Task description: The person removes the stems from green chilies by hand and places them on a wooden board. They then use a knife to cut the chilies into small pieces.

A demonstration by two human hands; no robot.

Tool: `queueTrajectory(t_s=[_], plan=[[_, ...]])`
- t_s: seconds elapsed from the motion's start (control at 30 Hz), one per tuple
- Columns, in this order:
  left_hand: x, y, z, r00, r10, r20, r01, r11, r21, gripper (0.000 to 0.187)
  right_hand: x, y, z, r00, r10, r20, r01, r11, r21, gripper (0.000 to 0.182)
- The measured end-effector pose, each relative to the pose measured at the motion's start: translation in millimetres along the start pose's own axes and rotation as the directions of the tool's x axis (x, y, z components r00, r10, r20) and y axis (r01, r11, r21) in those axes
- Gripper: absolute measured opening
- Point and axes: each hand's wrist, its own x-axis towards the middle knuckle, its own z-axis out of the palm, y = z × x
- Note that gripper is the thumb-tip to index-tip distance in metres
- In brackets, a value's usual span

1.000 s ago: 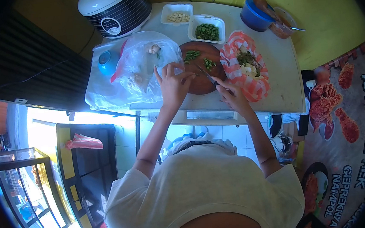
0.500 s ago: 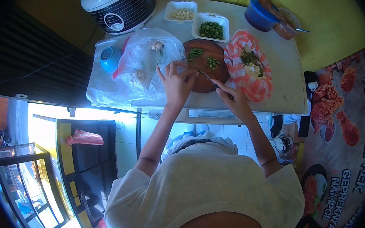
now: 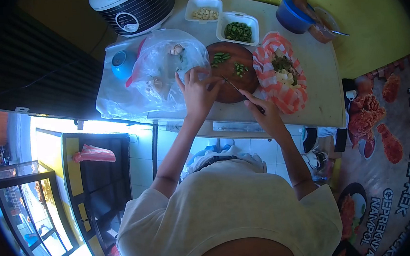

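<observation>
My right hand (image 3: 265,114) grips a small knife (image 3: 233,85), its blade slanting up and left over the round wooden cutting board (image 3: 228,95). My left hand (image 3: 198,94) is at the board's left edge, thumb and forefinger pinched by the blade's tip; whatever they pinch is too small to make out. On the board lie short green pieces (image 3: 220,57) at the upper left and a small heap of chopped green bits (image 3: 240,69) in the middle. Beside my left hand spreads a clear plastic bag (image 3: 161,59) with garlic bulbs (image 3: 176,49) on it.
Behind the board are a foam tray of chopped greens (image 3: 238,31) and another with pale cloves (image 3: 204,14). A red-checked paper-lined container (image 3: 279,93) sits right of it. A rice cooker (image 3: 133,11), blue cup (image 3: 122,63) and blue tub (image 3: 292,17) also occupy the table (image 3: 323,70).
The knife blade has shifted slightly beside my left fingertips. Both hands keep almost the same place and grip, and the whole view has moved a little.
</observation>
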Motion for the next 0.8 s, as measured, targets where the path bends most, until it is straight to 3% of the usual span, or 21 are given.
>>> queueTrajectory(t_s=[0.8], plan=[[0.3, 1.3, -1.2, 1.0, 0.001, -0.011, -0.001, 1.0, -0.031, 0.011, -2.5, -6.8, 4.8, 0.997, 0.07, -0.025, -0.072, 0.993, -0.093, 0.041]])
